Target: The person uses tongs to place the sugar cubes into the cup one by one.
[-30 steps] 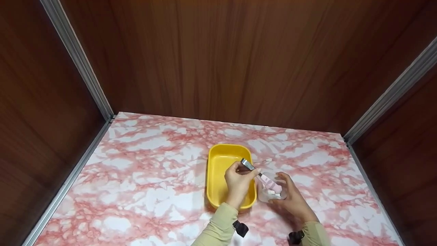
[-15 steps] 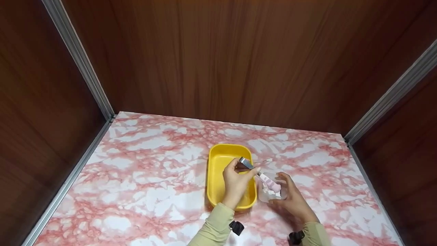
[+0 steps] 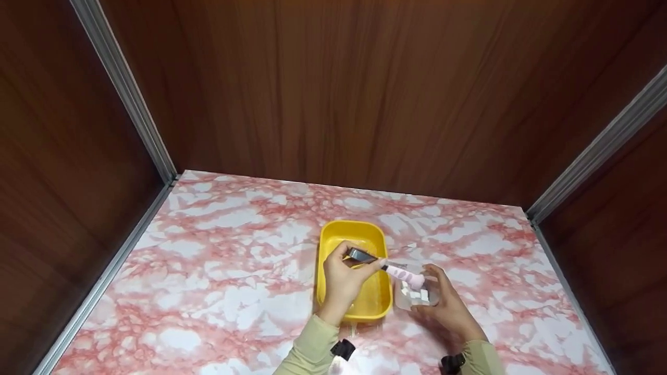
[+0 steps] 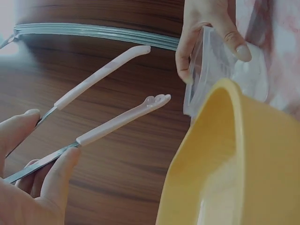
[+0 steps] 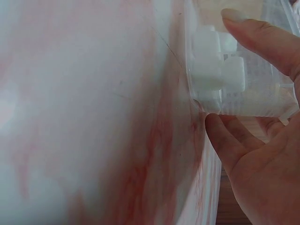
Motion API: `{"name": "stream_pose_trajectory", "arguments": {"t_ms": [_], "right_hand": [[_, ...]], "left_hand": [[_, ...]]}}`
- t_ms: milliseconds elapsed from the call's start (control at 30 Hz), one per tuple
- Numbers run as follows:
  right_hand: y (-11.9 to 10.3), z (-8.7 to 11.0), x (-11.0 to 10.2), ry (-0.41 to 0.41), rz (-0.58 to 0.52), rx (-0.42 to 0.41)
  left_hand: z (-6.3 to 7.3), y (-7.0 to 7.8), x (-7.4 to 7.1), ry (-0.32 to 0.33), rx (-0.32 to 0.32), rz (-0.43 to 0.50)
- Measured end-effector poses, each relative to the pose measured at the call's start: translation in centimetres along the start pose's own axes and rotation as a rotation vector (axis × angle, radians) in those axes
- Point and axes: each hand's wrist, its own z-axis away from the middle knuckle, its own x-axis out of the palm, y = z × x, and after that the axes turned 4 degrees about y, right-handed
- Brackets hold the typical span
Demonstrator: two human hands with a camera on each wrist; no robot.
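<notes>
My left hand (image 3: 344, 278) pinches small metal tongs (image 3: 401, 274) with pink paw-shaped tips, thumb on one arm and fingers on the other. In the left wrist view the pink tong tips (image 4: 124, 119) stand apart with nothing between them. From the head view, the tongs lie slantwise over the right rim of a yellow tub (image 3: 388, 307), tips over a clear plastic container (image 3: 400, 302). My right hand (image 3: 451, 304) grips that container from its right side, thumb and fingers around the walls. Several white blocks (image 5: 207, 58) lie inside it.
The yellow tub stands directly left of the container. Beyond it, a small white piece (image 3: 411, 245) lies on the pink marbled tabletop (image 3: 234, 276). Brown wood panels (image 3: 333, 94) with metal corner rails (image 3: 125, 88) enclose the table at the back and sides.
My left hand has moved left over the tub, and the tongs have swung flatter, their tips shifting slightly left. More white blocks show in the container. The right hand stays put.
</notes>
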Motion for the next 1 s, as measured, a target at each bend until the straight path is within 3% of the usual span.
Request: {"name": "stream_pose_trajectory", "arguments": {"t_ms": [167, 433, 667, 833, 1000], "right_hand": [[0.2, 0.1, 0.2, -0.001, -0.013, -0.019], [0.2, 0.2, 0.1, -0.017, -0.019, -0.033], [-0.1, 0.2, -0.1, -0.020, -0.024, -0.004], [0.0, 0.1, -0.1, -0.036, -0.021, -0.010], [0.0, 0.0, -0.1, -0.045, -0.011, -0.016]], "left_hand": [[0.1, -0.9, -1.9, -0.006, -0.008, -0.043], [0.8, 0.0, -5.3, 0.017, 0.088, 0.021], [1.6, 3.5, -7.4, 0.108, 0.132, -0.015], [1.8, 2.8, -9.9, 0.178, 0.217, -0.026], [2.0, 1.3, -12.7, 0.292, 0.207, -0.024]]}}
